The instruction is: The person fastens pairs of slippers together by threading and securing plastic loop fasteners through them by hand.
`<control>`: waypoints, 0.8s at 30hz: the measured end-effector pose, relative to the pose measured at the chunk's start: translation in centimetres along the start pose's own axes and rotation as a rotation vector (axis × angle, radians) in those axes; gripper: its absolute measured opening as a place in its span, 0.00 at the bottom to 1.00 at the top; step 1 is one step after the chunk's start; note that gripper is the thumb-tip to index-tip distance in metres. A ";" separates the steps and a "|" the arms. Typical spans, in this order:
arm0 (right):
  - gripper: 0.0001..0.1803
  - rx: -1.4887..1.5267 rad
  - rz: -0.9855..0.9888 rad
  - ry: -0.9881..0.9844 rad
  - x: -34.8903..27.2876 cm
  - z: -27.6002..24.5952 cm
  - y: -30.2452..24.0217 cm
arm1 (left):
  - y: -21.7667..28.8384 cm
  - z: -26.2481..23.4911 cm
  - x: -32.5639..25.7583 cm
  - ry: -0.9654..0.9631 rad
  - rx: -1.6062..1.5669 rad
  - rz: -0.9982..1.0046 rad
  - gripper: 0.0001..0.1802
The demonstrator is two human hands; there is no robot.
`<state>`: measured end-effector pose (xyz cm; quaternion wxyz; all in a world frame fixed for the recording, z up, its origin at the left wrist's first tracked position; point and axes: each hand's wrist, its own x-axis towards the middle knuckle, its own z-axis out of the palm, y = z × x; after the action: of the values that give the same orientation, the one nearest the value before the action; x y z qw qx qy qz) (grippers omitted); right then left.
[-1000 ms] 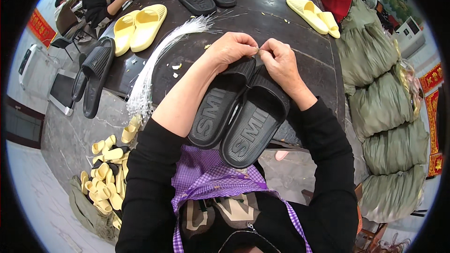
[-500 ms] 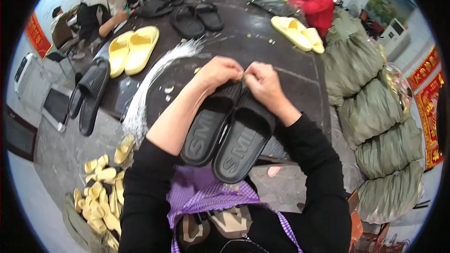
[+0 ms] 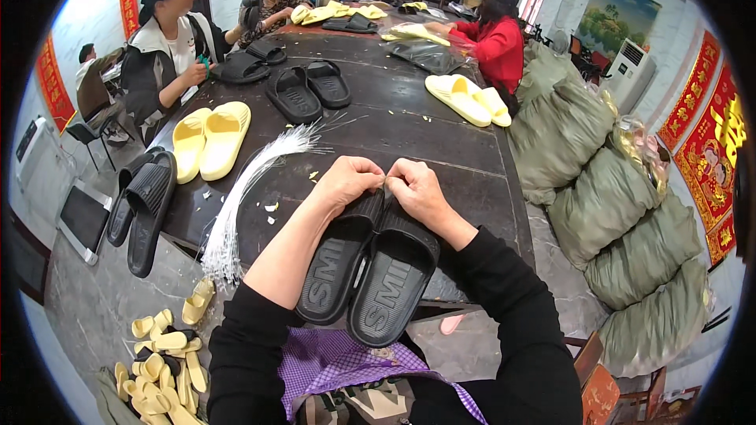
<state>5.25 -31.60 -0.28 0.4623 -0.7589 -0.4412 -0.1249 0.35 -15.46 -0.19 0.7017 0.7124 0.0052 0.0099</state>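
Observation:
My left hand (image 3: pixel 352 182) and my right hand (image 3: pixel 416 189) meet above the table's near side, thumbs and forefingers pinched together. What sits between the fingertips is too small to make out. Just below them lies a pair of black slide slippers (image 3: pixel 395 285), side by side, heels toward me and overhanging the table edge. The fingers are at the slippers' far, strap end and partly cover it. Left of my left forearm a bundle of thin white plastic ties (image 3: pixel 240 208) fans across the table.
Yellow slippers (image 3: pixel 213 142) and black slippers (image 3: pixel 150 205) lie on the dark table (image 3: pixel 378 130) to the left, yellow slippers (image 3: pixel 466 101) at right. A yellow slipper pile (image 3: pixel 161 370) covers floor at lower left. Stuffed green sacks (image 3: pixel 583 181) line the right. Several people work around the table.
My view has tilted up, so more of the room and the people at the far end shows. Both hands stay pinched together over the black slippers.

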 end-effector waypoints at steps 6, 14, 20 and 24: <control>0.03 -0.081 -0.022 -0.001 -0.2 0.2 0.6 | 0.1 -0.3 0.2 -0.054 -0.062 -0.027 0.05; 0.03 -0.118 -0.057 -0.025 -0.3 0.3 0.4 | -0.2 -0.5 0.4 -0.107 -0.082 -0.022 0.04; 0.04 -0.123 -0.032 -0.014 -0.1 0.2 0.3 | -0.4 -0.2 0.4 -0.051 -0.037 -0.018 0.04; 0.04 -0.084 -0.019 -0.008 0.0 0.2 0.0 | -0.4 -0.1 0.2 -0.020 -0.024 -0.002 0.05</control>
<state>5.21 -31.43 -0.42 0.4271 -0.7740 -0.4446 -0.1443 0.55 -15.33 -0.61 0.7102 0.7040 -0.0011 0.0024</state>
